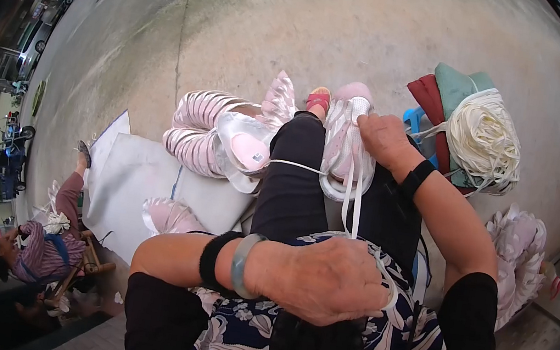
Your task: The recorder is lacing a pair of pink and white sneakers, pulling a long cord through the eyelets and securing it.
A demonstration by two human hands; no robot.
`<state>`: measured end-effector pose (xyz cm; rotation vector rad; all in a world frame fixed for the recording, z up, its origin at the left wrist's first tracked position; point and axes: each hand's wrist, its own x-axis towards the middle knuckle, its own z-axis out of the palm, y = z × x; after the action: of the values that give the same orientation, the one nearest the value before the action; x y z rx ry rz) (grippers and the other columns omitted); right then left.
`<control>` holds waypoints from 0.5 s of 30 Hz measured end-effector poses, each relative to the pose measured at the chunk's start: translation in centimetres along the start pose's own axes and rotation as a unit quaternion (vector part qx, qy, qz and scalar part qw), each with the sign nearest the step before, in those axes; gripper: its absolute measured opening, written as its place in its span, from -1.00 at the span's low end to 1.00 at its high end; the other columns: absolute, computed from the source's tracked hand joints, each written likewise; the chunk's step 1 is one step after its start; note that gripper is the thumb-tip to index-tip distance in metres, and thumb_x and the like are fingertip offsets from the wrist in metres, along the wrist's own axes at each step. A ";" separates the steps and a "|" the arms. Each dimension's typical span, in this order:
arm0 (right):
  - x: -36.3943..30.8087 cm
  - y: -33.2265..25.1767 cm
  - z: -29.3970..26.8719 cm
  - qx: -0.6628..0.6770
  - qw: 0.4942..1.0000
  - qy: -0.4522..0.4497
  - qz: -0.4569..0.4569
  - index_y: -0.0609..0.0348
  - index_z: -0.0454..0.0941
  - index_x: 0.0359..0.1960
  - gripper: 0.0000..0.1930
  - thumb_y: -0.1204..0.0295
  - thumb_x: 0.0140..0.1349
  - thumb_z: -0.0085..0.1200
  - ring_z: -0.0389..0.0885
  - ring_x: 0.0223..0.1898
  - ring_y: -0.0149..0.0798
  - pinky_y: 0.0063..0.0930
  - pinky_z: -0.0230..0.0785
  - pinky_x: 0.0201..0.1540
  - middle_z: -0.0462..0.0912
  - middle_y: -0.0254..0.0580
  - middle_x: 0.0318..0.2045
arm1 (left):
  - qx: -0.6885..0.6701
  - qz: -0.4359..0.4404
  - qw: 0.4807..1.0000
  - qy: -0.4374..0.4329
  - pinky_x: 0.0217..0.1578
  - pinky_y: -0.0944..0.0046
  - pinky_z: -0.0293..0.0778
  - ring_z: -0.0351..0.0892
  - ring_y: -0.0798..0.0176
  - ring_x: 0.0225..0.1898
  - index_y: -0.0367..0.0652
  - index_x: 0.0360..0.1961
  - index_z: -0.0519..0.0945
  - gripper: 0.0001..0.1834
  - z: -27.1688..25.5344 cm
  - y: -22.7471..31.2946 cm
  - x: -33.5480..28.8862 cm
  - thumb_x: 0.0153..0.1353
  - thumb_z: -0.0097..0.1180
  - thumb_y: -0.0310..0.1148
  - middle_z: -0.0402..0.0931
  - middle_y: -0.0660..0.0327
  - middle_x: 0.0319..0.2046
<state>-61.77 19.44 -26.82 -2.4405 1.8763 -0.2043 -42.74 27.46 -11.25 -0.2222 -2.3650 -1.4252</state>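
Observation:
A pink and white sneaker [345, 130] rests on my lap, its toe pointing away from me. White shoelace [356, 214] runs from it toward my body. Close to my waist, my left hand [322, 281] is closed around the lace, and a loop of it shows beside the fingers. My right hand [386, 143] is at the right side of the shoe's lacing area, fingers pinched at the lace there; the fingertips are partly hidden. Another white strand crosses my left thigh from the shoe.
Stacked pink and white shoe parts [212, 126] lie left of my knee on pale sheeting [133, 176]. A bundle of cream laces [484, 136] sits on red and green cloth at the right. More pink pieces [517, 258] lie at far right. Another person [44, 249] sits at far left.

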 end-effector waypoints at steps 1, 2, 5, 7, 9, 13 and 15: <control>-0.3 0.3 0.5 0.001 1.000 0.000 0.003 0.18 0.48 -0.55 -0.91 0.47 -0.02 -0.07 0.57 -0.47 -0.03 -0.21 0.39 -0.44 0.56 -0.03 -0.57 | -0.002 0.000 1.000 -0.002 -0.50 0.19 0.25 0.33 0.11 -0.57 -0.18 -0.49 0.38 -0.87 -0.1 0.0 0.1 -0.05 0.08 -0.44 0.25 0.20 -0.62; -0.8 0.7 1.1 0.052 0.995 0.039 0.074 0.18 0.46 -0.52 -0.90 0.44 -0.02 -0.07 0.56 -0.47 -0.01 -0.21 0.38 -0.42 0.55 -0.02 -0.59 | -0.004 0.002 1.000 0.000 -0.50 0.19 0.26 0.33 0.11 -0.57 -0.18 -0.49 0.39 -0.87 -0.1 0.0 0.2 -0.05 0.08 -0.43 0.25 0.20 -0.61; -2.1 1.8 2.3 0.156 0.968 0.083 0.181 0.18 0.46 -0.45 -0.85 0.39 -0.02 -0.08 0.54 -0.48 0.02 -0.20 0.37 -0.38 0.53 0.01 -0.60 | -0.001 -0.004 1.000 -0.005 -0.50 0.19 0.26 0.34 0.10 -0.57 -0.18 -0.48 0.39 -0.87 -0.4 -0.1 0.2 -0.04 0.09 -0.43 0.27 0.20 -0.61; -2.3 2.0 2.7 0.220 0.946 0.092 0.218 0.16 0.48 -0.38 -0.80 0.37 -0.03 -0.09 0.53 -0.49 0.01 -0.21 0.36 -0.37 0.53 0.00 -0.60 | 0.004 -0.010 1.000 -0.016 -0.50 0.18 0.26 0.34 0.10 -0.57 -0.18 -0.47 0.39 -0.86 -0.5 -0.1 0.2 -0.04 0.09 -0.42 0.27 0.20 -0.60; -2.2 1.9 2.8 0.228 0.945 0.108 0.206 0.17 0.47 -0.38 -0.80 0.36 -0.01 -0.09 0.53 -0.48 0.01 -0.22 0.36 -0.37 0.53 -0.01 -0.60 | -0.003 -0.010 1.000 -0.002 -0.50 0.17 0.26 0.34 0.09 -0.56 -0.18 -0.46 0.39 -0.86 -0.4 -0.2 0.2 -0.04 0.09 -0.42 0.27 0.20 -0.60; -1.6 2.4 2.1 0.315 0.932 0.070 0.163 0.19 0.44 -0.43 -0.78 0.28 0.04 -0.08 0.52 -0.40 0.10 -0.14 0.33 -0.32 0.54 0.06 -0.54 | -0.007 -0.010 1.000 0.000 -0.50 0.17 0.26 0.34 0.09 -0.56 -0.19 -0.46 0.40 -0.86 -0.3 -0.1 0.4 -0.04 0.09 -0.43 0.27 0.20 -0.59; -1.5 2.2 1.8 0.338 0.927 0.063 0.148 0.19 0.43 -0.44 -0.78 0.28 0.05 -0.06 0.51 -0.40 0.09 -0.15 0.32 -0.34 0.53 0.06 -0.54 | -0.001 -0.012 1.000 -0.008 -0.50 0.17 0.26 0.34 0.08 -0.57 -0.18 -0.47 0.39 -0.86 -0.6 0.0 0.5 -0.03 0.09 -0.42 0.27 0.20 -0.60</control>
<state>-63.99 20.29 -28.94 -1.7013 1.7829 -0.8457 -43.01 26.96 -10.79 -0.2062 -2.3879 -1.4415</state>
